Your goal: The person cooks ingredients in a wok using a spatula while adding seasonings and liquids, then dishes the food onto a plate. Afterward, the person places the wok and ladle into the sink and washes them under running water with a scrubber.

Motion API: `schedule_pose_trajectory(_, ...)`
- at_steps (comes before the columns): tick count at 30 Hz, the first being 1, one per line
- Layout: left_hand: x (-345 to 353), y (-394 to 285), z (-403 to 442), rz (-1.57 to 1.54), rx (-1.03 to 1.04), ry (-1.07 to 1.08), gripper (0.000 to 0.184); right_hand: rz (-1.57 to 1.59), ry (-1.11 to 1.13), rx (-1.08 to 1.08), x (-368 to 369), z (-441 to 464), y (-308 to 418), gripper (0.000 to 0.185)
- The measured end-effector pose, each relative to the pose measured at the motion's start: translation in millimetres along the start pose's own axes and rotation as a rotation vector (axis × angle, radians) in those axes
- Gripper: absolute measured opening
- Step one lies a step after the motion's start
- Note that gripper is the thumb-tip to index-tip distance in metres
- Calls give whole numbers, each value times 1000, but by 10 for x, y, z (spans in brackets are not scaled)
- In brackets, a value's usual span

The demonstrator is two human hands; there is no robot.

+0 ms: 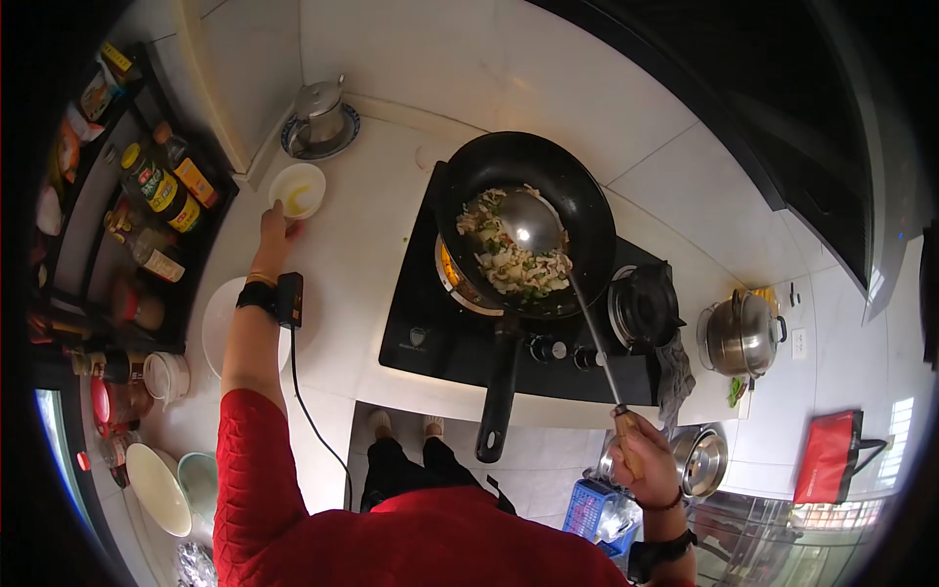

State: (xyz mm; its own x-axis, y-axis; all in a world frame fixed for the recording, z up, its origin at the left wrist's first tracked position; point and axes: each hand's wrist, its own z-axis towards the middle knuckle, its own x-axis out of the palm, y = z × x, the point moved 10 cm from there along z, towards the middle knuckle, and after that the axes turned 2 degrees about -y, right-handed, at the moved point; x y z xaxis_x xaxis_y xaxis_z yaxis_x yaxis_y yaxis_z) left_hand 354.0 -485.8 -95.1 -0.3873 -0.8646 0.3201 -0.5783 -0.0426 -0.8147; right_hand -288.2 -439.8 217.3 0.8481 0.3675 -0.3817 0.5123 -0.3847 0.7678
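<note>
My right hand (648,462) is wrapped round the wooden handle of a metal ladle (531,223). The ladle's head lies on chopped food (523,269) inside a black wok (585,201), rounded side up. Pale pieces and green bits make up the food. The wok sits over a burner on the black gas stove (416,318), its long handle pointing toward me. Out to the left, my left hand (277,231) grips the near rim of a small white bowl (312,174) at the counter. A little yellowish liquid shows in that bowl; some fingers are hidden.
A metal pot (318,101) stands at the back corner. Sauce bottles (159,188) fill a black rack on the left. A white plate (220,328) is under my left forearm. A steel pot (740,333) stands right of the stove, beside a grey cloth (675,380).
</note>
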Motion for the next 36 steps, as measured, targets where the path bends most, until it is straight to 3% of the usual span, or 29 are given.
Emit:
schedule_pose_trajectory(5, -54, 180, 253, 104, 9, 79, 31, 477, 145, 268, 27, -332, -84, 34)
schedule_pose_trajectory(9, 27, 45, 120, 150, 118, 205, 25, 160, 10, 194, -111, -241, -90, 36)
schedule_pose_trajectory(12, 200, -183, -286, 19, 151, 283, 28, 292, 20, 154, -81, -199, -66, 34)
schedule_pose_trajectory(15, 392, -445, -806, -151, 57, 381, 31, 381, 103, 182, 14, -203, -55, 34)
schedule_pose_trajectory(18, 428, -576, -1290, -250, -21, 324, 33, 447, 182, 238, 61, -189, -167, 34)
schedule_pose_trajectory(25, 281, -430, -1930, -232, -93, 365, 34, 455, 246, 154, 85, -46, -246, 31)
schedule_pose_trajectory(36, 472, -474, -3066, -148, -35, 542, 34, 499, 377, 152, -27, 48, -352, 31)
